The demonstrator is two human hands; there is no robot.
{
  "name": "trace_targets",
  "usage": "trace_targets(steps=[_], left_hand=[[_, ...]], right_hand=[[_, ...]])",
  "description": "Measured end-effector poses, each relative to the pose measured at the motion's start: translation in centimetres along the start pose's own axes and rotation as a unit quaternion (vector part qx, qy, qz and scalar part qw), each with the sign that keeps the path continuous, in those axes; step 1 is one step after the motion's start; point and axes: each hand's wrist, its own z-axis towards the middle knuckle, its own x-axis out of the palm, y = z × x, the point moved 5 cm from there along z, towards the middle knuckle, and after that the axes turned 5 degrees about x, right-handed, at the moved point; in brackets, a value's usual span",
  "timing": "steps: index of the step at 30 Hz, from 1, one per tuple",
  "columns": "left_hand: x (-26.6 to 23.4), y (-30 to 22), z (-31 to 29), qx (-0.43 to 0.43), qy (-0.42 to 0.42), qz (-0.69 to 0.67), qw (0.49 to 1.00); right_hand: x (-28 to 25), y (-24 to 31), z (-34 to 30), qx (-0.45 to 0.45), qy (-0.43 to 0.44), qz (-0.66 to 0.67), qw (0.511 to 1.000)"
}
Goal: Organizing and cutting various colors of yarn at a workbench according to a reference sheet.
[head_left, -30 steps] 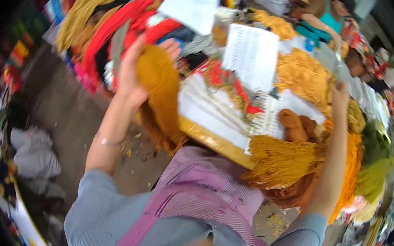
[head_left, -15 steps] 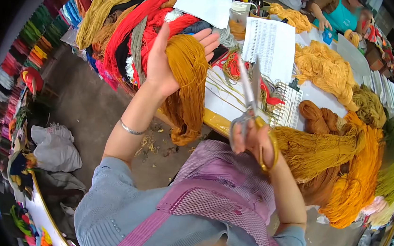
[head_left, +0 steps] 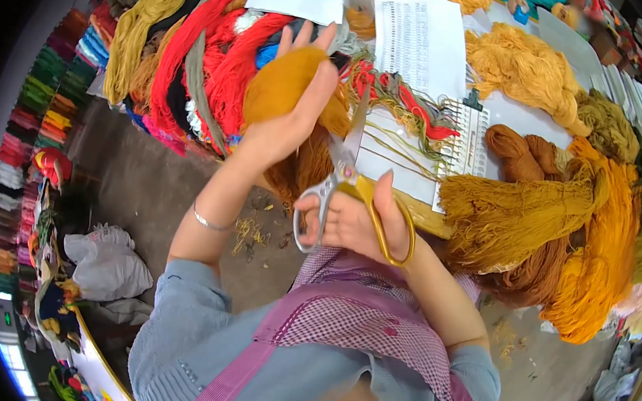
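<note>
My left hand (head_left: 285, 131) grips a mustard and brown skein of yarn (head_left: 279, 87), thumb across its front and fingers stretched up behind it. The skein's lower end hangs down past the wrist, partly hidden. In my right hand (head_left: 361, 224) is a pair of scissors (head_left: 348, 171) with one silver and one gold handle, the fingers through the loops. Its blades stand apart and point up at the skein's right side; whether they touch the yarn, I cannot tell.
Piled skeins (head_left: 226, 60) in red, black and gold lie at the left. Printed sheets (head_left: 421, 44), a spiral notebook (head_left: 467, 141), and a jar (head_left: 360, 7) sit on the table. More skeins (head_left: 524, 220) hang over its right edge. White sacks (head_left: 110, 261) rest on the floor.
The scissors have moved left and down, up to the skein. My left hand has turned, its thumb now crossing the yarn's front. The view has shifted slightly.
</note>
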Motion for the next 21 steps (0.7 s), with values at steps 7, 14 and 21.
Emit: trace_targets(steps=[7,14,21], left_hand=[[5.0,-2.6,-5.9,-0.184,-0.007,-0.522,0.833],[7.3,-1.0,-6.6,-0.206,0.053,-0.655,0.725],[10.8,0.0,-10.2,-0.295,0.184,-0.556,0.755]], right_hand=[[-2.3,2.1,-2.3,-0.057,-0.182,-0.236,0.953],[-3.2,1.2,-5.6,-0.05,-0.248,-0.193,0.948],[-3.3,-0.2,-5.2,-0.106,-0.269,-0.117,0.95]])
